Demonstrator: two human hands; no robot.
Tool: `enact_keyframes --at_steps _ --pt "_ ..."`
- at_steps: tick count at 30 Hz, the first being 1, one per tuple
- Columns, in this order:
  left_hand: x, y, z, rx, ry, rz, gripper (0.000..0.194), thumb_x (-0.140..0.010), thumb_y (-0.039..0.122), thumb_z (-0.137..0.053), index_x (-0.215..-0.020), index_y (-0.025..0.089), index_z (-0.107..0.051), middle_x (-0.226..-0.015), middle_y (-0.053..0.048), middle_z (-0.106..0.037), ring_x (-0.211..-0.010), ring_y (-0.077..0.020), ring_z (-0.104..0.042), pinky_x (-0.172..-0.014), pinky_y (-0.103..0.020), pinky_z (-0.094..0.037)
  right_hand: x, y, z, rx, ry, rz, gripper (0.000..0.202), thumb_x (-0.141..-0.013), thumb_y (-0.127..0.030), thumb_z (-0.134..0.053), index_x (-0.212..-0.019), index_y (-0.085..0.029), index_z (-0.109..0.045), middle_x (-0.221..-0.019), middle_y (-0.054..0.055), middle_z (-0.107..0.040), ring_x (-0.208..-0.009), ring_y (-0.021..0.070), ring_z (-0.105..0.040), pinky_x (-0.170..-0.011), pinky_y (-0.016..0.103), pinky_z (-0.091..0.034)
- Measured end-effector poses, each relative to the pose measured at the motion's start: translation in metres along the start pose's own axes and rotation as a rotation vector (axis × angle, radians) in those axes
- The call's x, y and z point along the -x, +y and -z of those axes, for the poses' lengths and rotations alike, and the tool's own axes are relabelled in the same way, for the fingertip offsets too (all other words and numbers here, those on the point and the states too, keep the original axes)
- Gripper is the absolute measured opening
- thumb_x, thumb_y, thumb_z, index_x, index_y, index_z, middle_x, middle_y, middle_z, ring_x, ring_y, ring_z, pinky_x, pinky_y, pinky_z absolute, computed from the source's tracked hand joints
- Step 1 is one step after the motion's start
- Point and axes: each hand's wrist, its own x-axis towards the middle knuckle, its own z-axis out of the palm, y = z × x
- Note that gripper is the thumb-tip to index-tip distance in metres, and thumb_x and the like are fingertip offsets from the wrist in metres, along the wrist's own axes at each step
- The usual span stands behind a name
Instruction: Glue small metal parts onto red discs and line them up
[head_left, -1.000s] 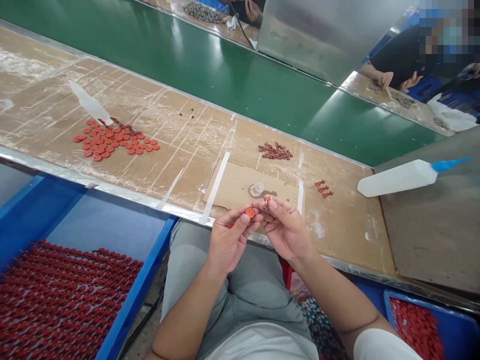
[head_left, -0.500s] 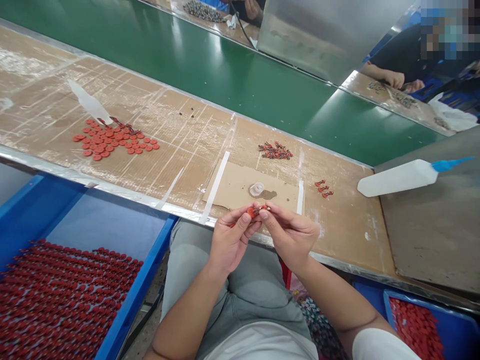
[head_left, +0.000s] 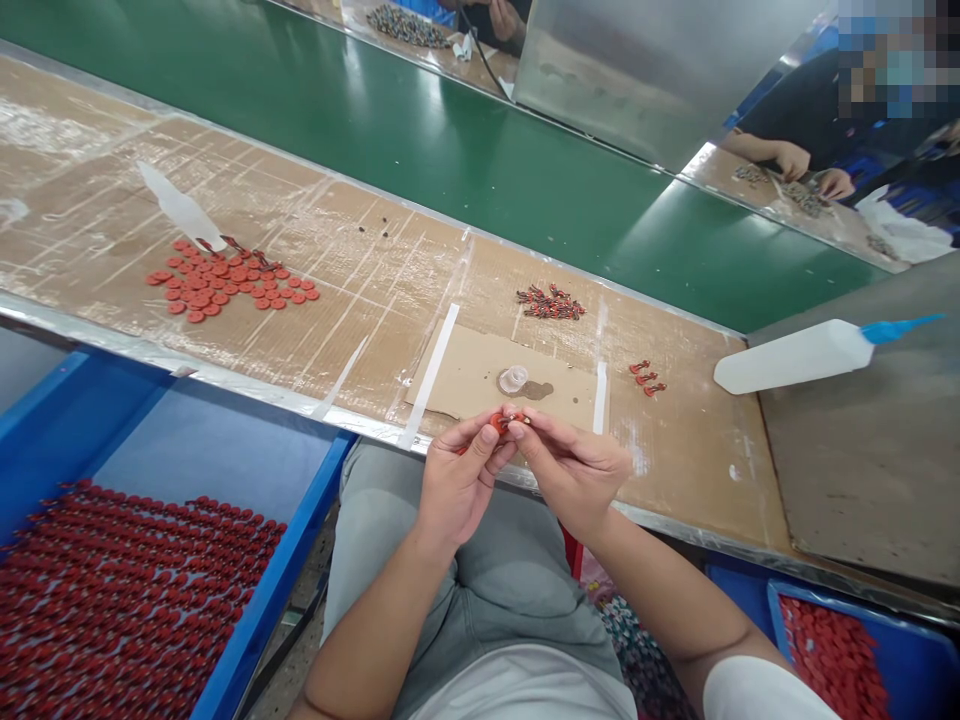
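Observation:
At the table's front edge, my left hand (head_left: 459, 485) pinches a small round red disc (head_left: 497, 424) between thumb and fingers. My right hand (head_left: 576, 472) is closed on a little dark-and-red piece (head_left: 518, 418), held against the disc. Fingertips partly cover both parts, so I cannot tell whether they are joined. Just beyond my hands a small clear cup (head_left: 514, 378) stands on a cardboard sheet (head_left: 472, 360) beside a wet brown stain. Behind it lies a pile of similar dark-and-red pieces (head_left: 551, 302). Several discs bearing upright pieces (head_left: 647, 378) stand to the right.
Loose red discs (head_left: 199, 285) lie at the left near a translucent bottle (head_left: 178, 208). A white bottle with a blue nozzle (head_left: 795, 357) leans at the right. Blue trays (head_left: 300, 545) hold red parts below. Beyond the green belt (head_left: 465, 140), other people work.
Both hands have shifted very slightly left, the right one more, bringing the piece closer in to the disc. Across the belt, a person's hands have moved a little.

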Motion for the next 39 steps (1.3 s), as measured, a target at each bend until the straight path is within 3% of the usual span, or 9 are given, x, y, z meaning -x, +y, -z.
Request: enact_keyframes --at_steps 18,31,39 --pt "-0.001 -0.001 0.001 -0.043 -0.002 -0.027 0.017 -0.070 0.024 -0.077 -0.087 0.021 -0.076 -0.098 -0.005 -0.076 -0.091 -0.0156 -0.071 -0.080 -0.021 -0.057 0.000 -0.001 -0.002 0.007 0.017 0.061 0.031 -0.072 -0.012 -0.074 -0.096 -0.031 -0.074 -0.094 -0.003 -0.074 -0.077 0.0187 -0.073 -0.075 0.032 -0.064" --pt "0.005 0.000 -0.001 -0.191 -0.002 -0.186 0.017 -0.069 0.022 -0.078 -0.087 0.022 -0.077 -0.096 -0.005 -0.076 -0.091 -0.0178 -0.070 -0.081 -0.026 -0.059 -0.006 0.002 0.006 -0.048 -0.114 0.110 0.035 -0.072 -0.009 -0.074 -0.096 -0.035 -0.073 -0.097 -0.003 -0.074 -0.088 0.0215 -0.072 -0.081 0.036 -0.062" --pt "0.006 -0.004 0.001 -0.235 -0.049 -0.228 0.019 -0.071 0.021 -0.076 -0.089 0.021 -0.076 -0.096 -0.006 -0.075 -0.090 -0.0202 -0.071 -0.078 -0.031 -0.061 -0.015 0.010 0.020 0.010 -0.162 0.329 0.038 -0.067 -0.008 -0.077 -0.098 -0.030 -0.072 -0.096 0.001 -0.075 -0.087 0.0223 -0.072 -0.079 0.037 -0.061"
